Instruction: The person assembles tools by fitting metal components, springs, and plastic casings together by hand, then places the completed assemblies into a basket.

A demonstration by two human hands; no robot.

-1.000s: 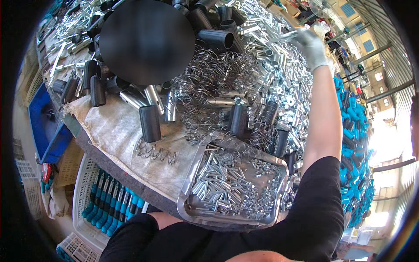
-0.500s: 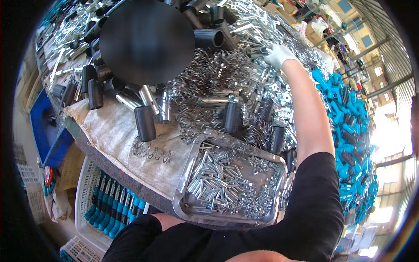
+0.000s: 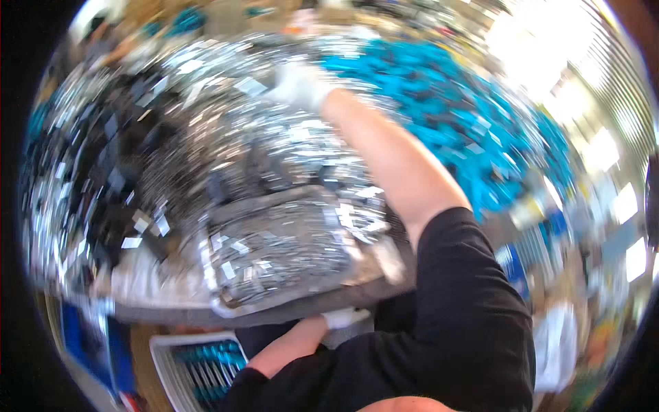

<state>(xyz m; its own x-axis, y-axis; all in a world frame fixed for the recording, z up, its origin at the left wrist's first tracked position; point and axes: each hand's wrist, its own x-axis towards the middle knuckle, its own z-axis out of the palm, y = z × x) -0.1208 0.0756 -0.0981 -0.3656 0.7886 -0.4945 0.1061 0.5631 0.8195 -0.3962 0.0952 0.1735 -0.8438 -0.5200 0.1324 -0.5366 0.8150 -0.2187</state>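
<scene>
Cluttered workshop bench point(image 3: 171, 316), heavy blur; I'd judge the work well short of finished, with blue pieces point(image 3: 439, 123) heaped on the right and more lined up in the white crate point(image 3: 162, 364), but loose metal parts point(image 3: 309, 130) spread across the bench beyond the tray point(image 3: 210, 268). I see the right arm reaching far forward, gloved right hand point(image 3: 300, 86) at those parts, finger opening and any hold unclear. Gloved left hand point(image 3: 344, 318) sits low by the bench's near edge, grip also unreadable.
</scene>
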